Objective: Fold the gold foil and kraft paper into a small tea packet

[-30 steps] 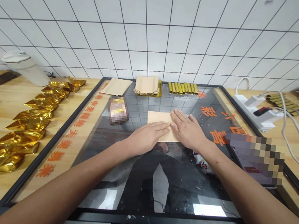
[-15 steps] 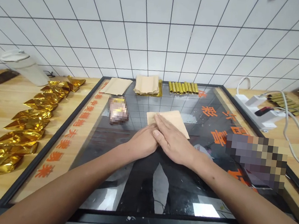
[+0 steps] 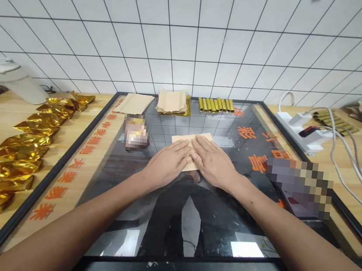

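Observation:
A sheet of tan paper (image 3: 190, 167) lies on the black-framed glass panel (image 3: 170, 226) in front of me. My left hand (image 3: 170, 160) rests flat on the paper's left side, fingers stretched out and pointing away from me. On the right side, my right hand (image 3: 213, 159) presses down, its fingers also extended. Both thumbs meet near the middle of the sheet. Much of the paper is hidden under the hands, so I cannot tell whether it is folded.
Behind are a stack of tan papers (image 3: 172, 101), another tan paper (image 3: 135, 103) and a row of gold rolls (image 3: 216, 105). A pixelated packet (image 3: 137, 133) sits left. Gold foil packs (image 3: 35, 139) line the left table. A power strip (image 3: 302, 130) with cables stands right.
My hands were overlapped, the right over the left; now they lie side by side on the paper. The paper has turned and less of it shows. The camera view has shifted slightly.

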{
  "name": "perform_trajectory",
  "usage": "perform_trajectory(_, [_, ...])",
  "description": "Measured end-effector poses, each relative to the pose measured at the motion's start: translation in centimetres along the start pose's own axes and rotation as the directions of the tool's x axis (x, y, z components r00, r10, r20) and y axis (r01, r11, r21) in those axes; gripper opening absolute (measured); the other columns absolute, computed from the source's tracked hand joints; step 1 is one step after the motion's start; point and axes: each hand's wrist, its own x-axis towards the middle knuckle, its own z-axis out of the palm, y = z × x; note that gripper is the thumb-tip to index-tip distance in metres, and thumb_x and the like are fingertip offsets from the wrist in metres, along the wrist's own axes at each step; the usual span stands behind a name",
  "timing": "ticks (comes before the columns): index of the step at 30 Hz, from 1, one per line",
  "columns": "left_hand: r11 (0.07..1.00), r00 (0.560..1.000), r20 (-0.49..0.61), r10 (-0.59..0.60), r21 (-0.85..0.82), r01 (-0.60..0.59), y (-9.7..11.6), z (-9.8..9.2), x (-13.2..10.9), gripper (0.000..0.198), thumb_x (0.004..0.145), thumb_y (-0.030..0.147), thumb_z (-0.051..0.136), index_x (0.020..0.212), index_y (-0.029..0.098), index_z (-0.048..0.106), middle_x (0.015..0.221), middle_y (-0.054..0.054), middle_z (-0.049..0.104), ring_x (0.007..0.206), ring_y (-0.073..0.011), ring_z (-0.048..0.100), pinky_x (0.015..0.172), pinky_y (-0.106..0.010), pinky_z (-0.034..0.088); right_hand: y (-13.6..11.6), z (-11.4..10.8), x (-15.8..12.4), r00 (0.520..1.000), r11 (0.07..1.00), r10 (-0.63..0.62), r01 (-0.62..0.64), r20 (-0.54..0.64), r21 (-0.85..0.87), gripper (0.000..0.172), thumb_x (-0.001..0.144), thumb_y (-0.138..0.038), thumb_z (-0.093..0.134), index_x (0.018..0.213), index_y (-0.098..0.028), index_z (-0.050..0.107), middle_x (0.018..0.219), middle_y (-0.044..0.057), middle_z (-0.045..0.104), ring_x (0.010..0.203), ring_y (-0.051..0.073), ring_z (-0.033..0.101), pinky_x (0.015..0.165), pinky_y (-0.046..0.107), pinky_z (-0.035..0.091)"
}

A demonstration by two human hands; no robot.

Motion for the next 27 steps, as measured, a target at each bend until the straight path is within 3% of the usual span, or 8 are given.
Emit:
perform_trajectory(11, [0.974, 0.989, 0.046, -0.143, 0.183, 0.133, -1.0, -0.2, -0.1, 0.062, 0.109, 0.049, 0.047, 0.156, 0.011, 0.058, 0.174, -0.018, 0.044, 0.164, -0.034, 0.039, 0.136, -0.052, 0.029, -0.2, -0.9, -0.4, 0.998, 0.985, 0.043, -0.035, 0.043, -0.168, 0.066, 0.116, -0.046, 0.03, 0.17, -0.01, 0.042, 0.179, 0.017, 0.035, 0.167, 0.031, 0.031, 0.135, 0.053, 0.028])
perform_trajectory(17, [0.962, 0.983, 0.079, -0.167, 0.231, 0.145, -0.9, -0.6, 0.1, 0.062, 0.11, 0.052, 0.043, 0.159, 0.015, 0.055, 0.177, -0.016, 0.04, 0.165, -0.0322, 0.037, 0.136, -0.051, 0.029, -0.3, -1.3, -0.5, 0.993, 0.973, 0.104, -0.089, 0.061, -0.215, 0.066, 0.116, -0.044, 0.029, 0.17, -0.009, 0.041, 0.179, 0.017, 0.033, 0.168, 0.031, 0.03, 0.133, 0.055, 0.031])
perform_trajectory(24, [0.948, 0.966, 0.102, -0.237, 0.244, 0.206, -0.9, -0.8, 0.1, 0.066, 0.112, 0.058, 0.037, 0.167, 0.023, 0.046, 0.182, -0.009, 0.03, 0.169, -0.0317, 0.029, 0.135, -0.059, 0.026, -0.5, -1.9, -0.6, 0.988, 0.965, 0.128, -0.105, 0.081, -0.24, 0.065, 0.116, -0.043, 0.029, 0.17, -0.009, 0.04, 0.178, 0.019, 0.034, 0.168, 0.031, 0.029, 0.132, 0.059, 0.03])
perform_trajectory(27, [0.936, 0.967, 0.068, -0.244, 0.276, 0.216, -0.4, -0.9, 0.0, 0.06, 0.113, 0.051, 0.038, 0.163, 0.022, 0.051, 0.181, -0.011, 0.032, 0.168, -0.0338, 0.03, 0.135, -0.062, 0.026, -0.9, -2.1, -0.6, 0.984, 0.962, 0.156, -0.131, 0.09, -0.238, 0.064, 0.115, -0.042, 0.029, 0.17, -0.011, 0.041, 0.178, 0.019, 0.035, 0.168, 0.031, 0.03, 0.132, 0.06, 0.03])
